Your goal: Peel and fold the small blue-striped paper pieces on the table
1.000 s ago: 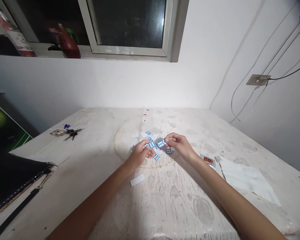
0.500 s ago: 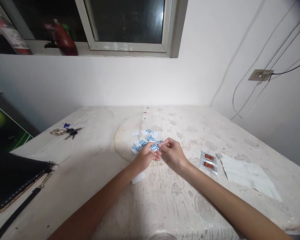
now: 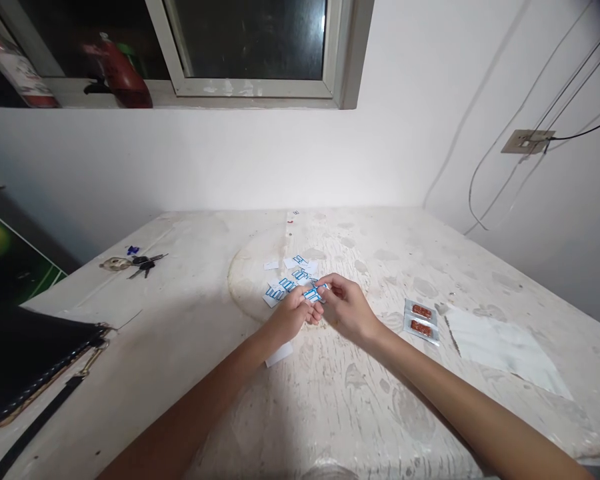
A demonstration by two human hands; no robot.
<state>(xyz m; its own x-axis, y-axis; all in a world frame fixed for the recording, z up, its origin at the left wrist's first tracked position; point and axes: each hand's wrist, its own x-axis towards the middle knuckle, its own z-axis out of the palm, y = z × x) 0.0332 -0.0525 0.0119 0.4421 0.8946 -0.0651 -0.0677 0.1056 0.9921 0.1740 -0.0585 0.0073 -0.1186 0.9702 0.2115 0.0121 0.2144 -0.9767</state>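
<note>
A small piece of white paper with blue outlines (image 3: 312, 294) is held between both hands, above the middle of the table. My left hand (image 3: 293, 316) grips its left side, thumb on top and fingers curled beneath. From the right, my right hand (image 3: 347, 301) pinches the paper's other edge with thumb and forefinger. Just beyond and to the left lie several similar blue-marked paper pieces (image 3: 276, 294), some overlapping. A plain white piece (image 3: 279, 355) rests partly under my left forearm.
To the right are a blister pack with two reddish-brown blocks (image 3: 422, 321) and a white cloth (image 3: 505, 348). Keys (image 3: 146, 265) lie at the left, behind a black pouch with a strap (image 3: 40, 360). A wall (image 3: 260, 160) and window (image 3: 250, 47) stand behind the table (image 3: 205, 280).
Both hands stay on the same paper piece, with the right fingers shifted slightly along its edge. The whole view has moved a little.
</note>
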